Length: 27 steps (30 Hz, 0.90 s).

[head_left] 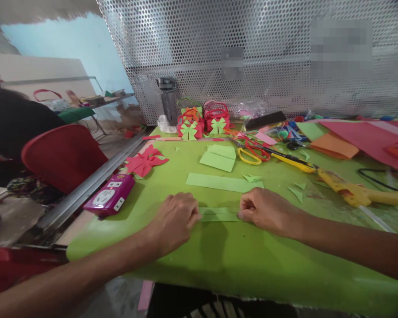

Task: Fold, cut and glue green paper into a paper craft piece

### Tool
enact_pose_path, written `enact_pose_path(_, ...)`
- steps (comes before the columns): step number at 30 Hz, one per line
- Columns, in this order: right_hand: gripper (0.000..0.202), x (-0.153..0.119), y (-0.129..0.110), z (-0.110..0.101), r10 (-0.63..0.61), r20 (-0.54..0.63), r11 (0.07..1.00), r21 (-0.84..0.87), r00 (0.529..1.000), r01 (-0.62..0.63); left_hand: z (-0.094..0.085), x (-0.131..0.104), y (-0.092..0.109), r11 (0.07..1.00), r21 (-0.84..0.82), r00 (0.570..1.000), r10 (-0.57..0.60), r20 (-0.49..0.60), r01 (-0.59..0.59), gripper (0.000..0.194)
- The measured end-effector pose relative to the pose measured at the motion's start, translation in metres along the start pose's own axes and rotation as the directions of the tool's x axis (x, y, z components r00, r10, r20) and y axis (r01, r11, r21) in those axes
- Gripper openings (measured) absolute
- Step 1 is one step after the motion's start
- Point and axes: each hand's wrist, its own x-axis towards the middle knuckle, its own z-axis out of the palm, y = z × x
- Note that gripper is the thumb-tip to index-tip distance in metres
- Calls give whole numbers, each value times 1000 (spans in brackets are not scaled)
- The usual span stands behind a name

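A narrow strip of light green paper point(219, 214) lies low over the green table, stretched between my two hands. My left hand point(177, 216) is closed on its left end, thumb and fingers pinched together. At the other end my right hand point(265, 211) pinches the strip in the same way. A crease or fold line runs along the strip's length. Just beyond it rests a wider green paper strip point(219, 181), with small pointed green scraps point(252, 178) on its right end. Farther back is a folded green paper piece point(219, 157).
Left are a purple power socket block point(110, 196) and a red paper flower point(146, 161). Scissors point(252, 154), a yellow cutter point(292, 162) and a glue gun point(354, 190) lie right. Small red paper baskets point(216, 119) and a bottle point(168, 100) stand behind. A person point(16, 119) sits left.
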Motion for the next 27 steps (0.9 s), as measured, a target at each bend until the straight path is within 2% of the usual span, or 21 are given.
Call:
enact_pose_path(7,11,0,1,1,-28,-1,1000,8,1000,28,-1,1,0,998,62,999,28,24,-30,17)
enact_pose_path(12,9,1,4,3,-19,-29,1000,6,999,19,-7,2,1,986,149,993,55,102,-70,12)
enact_pose_path(13,9,1,4,3,-12,-33,1000,3,999,12,-8,2,1,981,177,992,61,109,-79,15)
enact_pose_path(15,10,0,4,3,-11,-41,1000,-7,999,10,-9,5,2,958,256,987,105,119,-132,39)
enact_pose_path(18,12,-2,3,3,-20,-61,1000,-16,998,20,-8,9,2,880,370,952,241,190,-297,76)
enact_pose_path(21,14,-3,2,2,-8,-60,1000,-8,998,7,-8,12,-1,801,390,890,389,238,-455,89)
enact_pose_path(25,14,-3,4,3,-11,-59,1000,3,998,11,-13,12,-3,748,325,815,530,234,-579,75)
enact_pose_path(27,15,-3,5,4,-14,-67,1000,0,998,14,-15,11,-1,747,304,806,553,210,-592,66)
